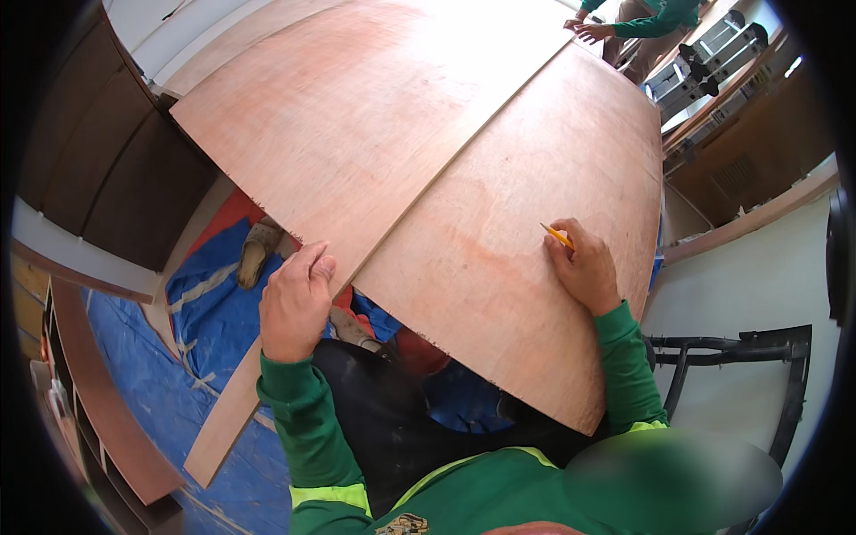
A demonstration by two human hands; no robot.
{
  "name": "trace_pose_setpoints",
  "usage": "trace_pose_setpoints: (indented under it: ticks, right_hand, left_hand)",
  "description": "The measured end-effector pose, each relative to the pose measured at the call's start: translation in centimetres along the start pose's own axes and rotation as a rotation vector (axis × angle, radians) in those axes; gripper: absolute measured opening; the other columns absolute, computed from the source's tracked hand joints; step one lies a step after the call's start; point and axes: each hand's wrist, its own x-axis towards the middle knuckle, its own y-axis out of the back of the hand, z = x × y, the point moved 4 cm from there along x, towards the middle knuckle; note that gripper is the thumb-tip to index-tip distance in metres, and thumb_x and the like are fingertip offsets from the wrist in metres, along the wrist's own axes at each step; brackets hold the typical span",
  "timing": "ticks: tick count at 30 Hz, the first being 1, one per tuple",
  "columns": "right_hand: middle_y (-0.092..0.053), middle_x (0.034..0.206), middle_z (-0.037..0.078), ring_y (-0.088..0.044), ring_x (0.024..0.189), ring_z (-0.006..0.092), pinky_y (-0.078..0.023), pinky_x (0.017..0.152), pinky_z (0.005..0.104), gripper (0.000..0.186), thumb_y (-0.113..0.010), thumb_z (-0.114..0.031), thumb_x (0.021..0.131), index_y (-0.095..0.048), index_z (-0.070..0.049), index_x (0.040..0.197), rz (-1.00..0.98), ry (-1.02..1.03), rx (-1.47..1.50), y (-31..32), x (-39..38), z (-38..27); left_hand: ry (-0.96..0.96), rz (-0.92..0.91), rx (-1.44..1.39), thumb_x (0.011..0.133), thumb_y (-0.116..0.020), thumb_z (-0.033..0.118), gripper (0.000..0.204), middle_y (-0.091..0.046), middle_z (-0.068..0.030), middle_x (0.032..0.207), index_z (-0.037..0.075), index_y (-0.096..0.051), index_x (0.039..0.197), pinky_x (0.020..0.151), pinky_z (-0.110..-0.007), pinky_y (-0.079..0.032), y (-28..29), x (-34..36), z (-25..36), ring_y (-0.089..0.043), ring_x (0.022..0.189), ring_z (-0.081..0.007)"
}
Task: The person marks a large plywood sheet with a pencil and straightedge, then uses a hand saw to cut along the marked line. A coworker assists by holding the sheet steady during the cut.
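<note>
Right hand (584, 267) is curled around a yellow pencil (556, 235), tip down on the plywood sheet (499, 259) near its right edge. Left hand (294, 303) is loosely closed, pressing a long wood strip (374, 241) lying diagonally across the sheet. Blue tarp (214, 312) underneath.

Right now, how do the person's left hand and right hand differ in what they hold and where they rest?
The left hand holds no tool and grips the edge of the long wooden strip that lies across the plywood sheet; the right hand holds a yellow pencil and rests on the sheet's open face. The left sits at the sheet's near edge, the right farther in. Both wear green sleeves.
</note>
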Motion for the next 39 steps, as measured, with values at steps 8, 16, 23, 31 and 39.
trace_pose_setpoints:
  ticks: [8, 16, 23, 31, 39]
  right_hand:
    - [-0.068, 0.071, 0.015, -0.070, 0.062, 0.0331, -0.052, 0.057, 0.0440, 0.016, -0.073, -0.020, 0.103, -0.070, -0.008, 0.113, 0.009, -0.020, 0.041, -0.2, 0.0, 0.0]
    - [-0.065, 0.066, 0.014, -0.066, 0.057, 0.0310, -0.050, 0.055, 0.0430, 0.016, -0.073, -0.019, 0.104, -0.069, -0.007, 0.114, 0.001, -0.011, 0.018, -0.6, 0.0, 0.5]
    - [-0.064, 0.069, 0.014, -0.063, 0.055, 0.0284, -0.048, 0.054, 0.0405, 0.014, -0.073, -0.017, 0.103, -0.069, -0.007, 0.113, 0.003, 0.003, 0.002, -0.6, 0.1, 0.4]
    - [-0.064, 0.069, 0.013, -0.061, 0.055, 0.0265, -0.046, 0.053, 0.0395, 0.013, -0.074, -0.014, 0.102, -0.069, -0.007, 0.112, -0.053, -0.079, 0.026, -0.3, 0.4, 0.0]
    - [-0.062, 0.070, 0.012, -0.059, 0.055, 0.0254, -0.046, 0.054, 0.0381, 0.015, -0.075, -0.010, 0.100, -0.069, -0.007, 0.114, -0.065, -0.084, 0.062, 0.0, 0.5, -0.1]
  left_hand:
    - [0.045, -0.010, -0.034, 0.106, -0.066, 0.029, 0.035, -0.078, -0.0203, 0.118, 0.006, -0.077, 0.130, 0.094, -0.045, -0.058, -0.1, 0.0, -0.4, -0.076, 0.110, -0.0397]
    - [0.003, 0.004, -0.033, 0.106, -0.068, 0.027, 0.034, -0.079, -0.0209, 0.113, 0.005, -0.076, 0.130, 0.091, -0.041, -0.059, 0.1, 0.0, -0.1, -0.078, 0.103, -0.0365]
    - [0.011, 0.000, -0.043, 0.105, -0.069, 0.023, 0.033, -0.078, -0.0220, 0.109, 0.001, -0.076, 0.129, 0.089, -0.040, -0.058, 0.1, 0.1, 0.4, -0.078, 0.099, -0.0364]
    - [0.051, -0.057, -0.049, 0.109, -0.067, 0.026, 0.038, -0.079, -0.0217, 0.116, -0.004, -0.073, 0.131, 0.097, -0.036, -0.055, 0.2, 0.3, 0.7, -0.074, 0.105, -0.0259]
    - [0.052, -0.030, -0.057, 0.107, -0.070, 0.023, 0.033, -0.079, -0.0217, 0.114, -0.002, -0.075, 0.128, 0.093, -0.037, -0.057, -0.1, 0.2, 0.9, -0.076, 0.101, -0.0305]
